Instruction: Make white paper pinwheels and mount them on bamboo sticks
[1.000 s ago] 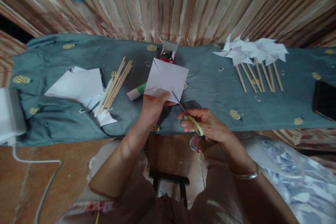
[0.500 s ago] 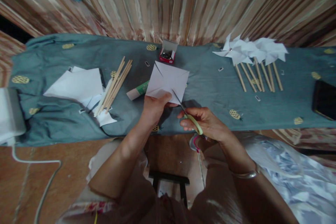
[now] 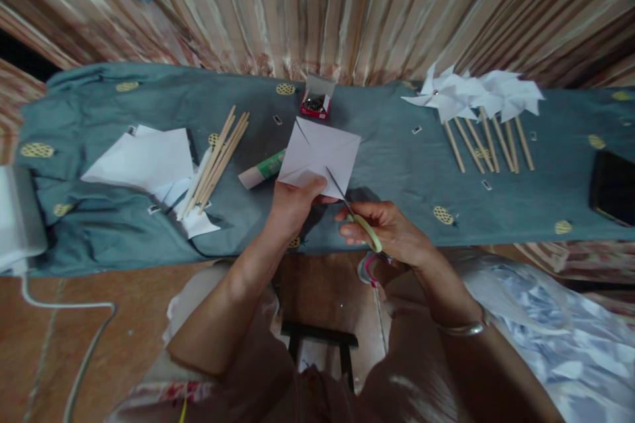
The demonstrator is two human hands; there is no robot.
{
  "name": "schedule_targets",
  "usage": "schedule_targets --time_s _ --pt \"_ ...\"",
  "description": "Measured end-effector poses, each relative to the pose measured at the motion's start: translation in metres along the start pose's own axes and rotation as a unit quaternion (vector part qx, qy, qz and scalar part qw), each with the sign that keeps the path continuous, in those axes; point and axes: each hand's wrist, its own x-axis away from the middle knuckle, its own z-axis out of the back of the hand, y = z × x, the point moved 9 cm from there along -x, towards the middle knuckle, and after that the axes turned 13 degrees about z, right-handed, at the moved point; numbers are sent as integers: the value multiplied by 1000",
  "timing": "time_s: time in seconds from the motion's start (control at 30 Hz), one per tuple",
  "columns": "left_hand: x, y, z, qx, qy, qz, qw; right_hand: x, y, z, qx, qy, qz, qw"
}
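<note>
I watch the left hand (image 3: 300,199) pinch the paper (image 3: 325,147); the right hand (image 3: 383,228), half curled, grips the scissors (image 3: 368,232) — I'd snip straight, stopping short of centre.

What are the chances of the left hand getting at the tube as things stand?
Probably not good while the left hand grips the paper. Otherwise the way looks free: the tube lies close by, its pale end uncovered, though the paper hides its other end in this view.
</note>
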Motion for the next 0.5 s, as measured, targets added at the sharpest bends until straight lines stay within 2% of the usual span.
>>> schedule_targets --time_s 0.23,0.5 --pt "-1 -1 -1 -25 -5 0 1000 0 2 0 -29 19 -13 999" --pt "0 -1 0 -22 2 2 1000 -2 0 -1 -27 17 1 999"
